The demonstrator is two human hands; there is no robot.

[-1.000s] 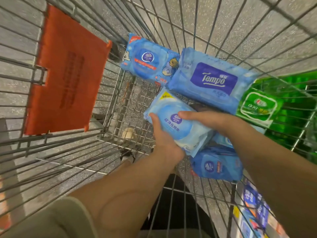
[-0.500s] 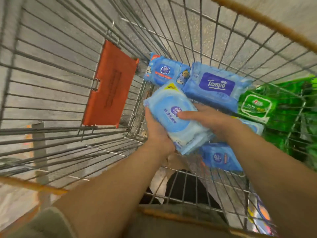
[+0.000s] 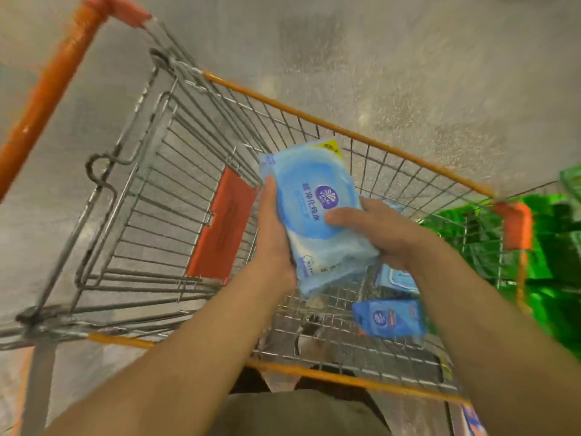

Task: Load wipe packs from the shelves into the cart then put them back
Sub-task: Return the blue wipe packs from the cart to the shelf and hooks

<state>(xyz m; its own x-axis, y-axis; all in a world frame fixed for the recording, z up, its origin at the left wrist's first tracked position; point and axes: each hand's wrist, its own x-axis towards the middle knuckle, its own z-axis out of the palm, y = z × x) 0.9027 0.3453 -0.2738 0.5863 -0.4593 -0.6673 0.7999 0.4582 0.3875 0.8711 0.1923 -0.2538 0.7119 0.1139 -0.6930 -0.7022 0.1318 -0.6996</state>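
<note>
We hold a stack of light-blue wipe packs (image 3: 317,215) above the wire cart (image 3: 176,190), both hands clamped on it. Our left hand (image 3: 273,234) grips the stack's left edge, thumb lying up along the side; our right hand (image 3: 374,231) curls round its right side, thumb pressed on the top pack's printed face just below the purple logo. The stack tilts away from us, its yellow-cornered end pointing toward the cart's far rim. It looks like two or three packs pressed together, though blur keeps us from counting them.

Below our right wrist, on the cart's mesh floor, lie a pale-blue pack (image 3: 397,275) and, nearer to us, a darker blue pack (image 3: 390,317). An orange flap (image 3: 220,225) hangs on the basket's inner wall, left of our left hand. The orange handle (image 3: 50,86) runs up the frame's left side. Green packaging (image 3: 550,247) shows through the right-hand wires, smeared by motion. Speckled grey floor (image 3: 408,73) lies beyond.
</note>
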